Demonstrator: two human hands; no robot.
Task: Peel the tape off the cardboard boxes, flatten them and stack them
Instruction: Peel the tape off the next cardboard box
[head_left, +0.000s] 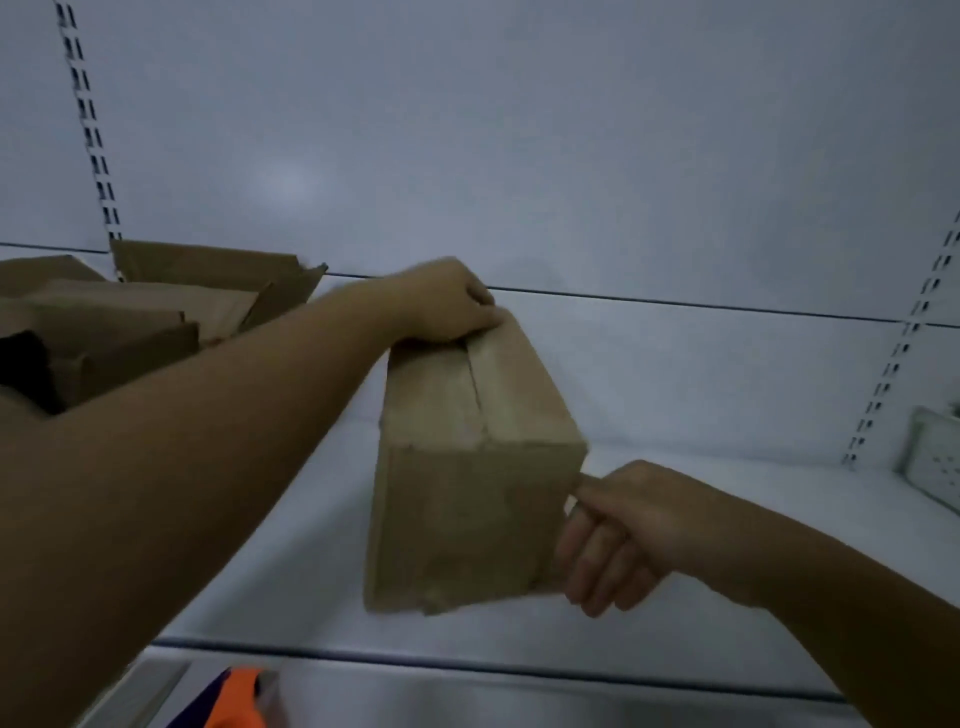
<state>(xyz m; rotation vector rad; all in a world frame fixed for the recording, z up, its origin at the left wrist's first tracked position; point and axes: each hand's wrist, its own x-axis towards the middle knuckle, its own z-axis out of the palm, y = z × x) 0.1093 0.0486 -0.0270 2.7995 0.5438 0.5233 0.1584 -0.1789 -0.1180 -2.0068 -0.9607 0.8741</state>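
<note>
Closed brown cardboard box (478, 467) lying mid white shelf (727, 395). Gripped at 12 o'clock end by left hand (447, 306), pinched at 4 o'clock corner by right hand (608, 535). Probably starting the tape peel, tape too blurry to see. Next: pull slowly along top seam.

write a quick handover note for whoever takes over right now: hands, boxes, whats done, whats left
The left hand grips the far top end of the box.
The right hand pinches the box's near right edge; whether it holds tape is too blurred to tell.
The box stands closed and unflattened on the white shelf.
Done: opened cardboard lies in a cardboard pile at the left.
Left: peel the tape, flatten this box, stack it.
</note>
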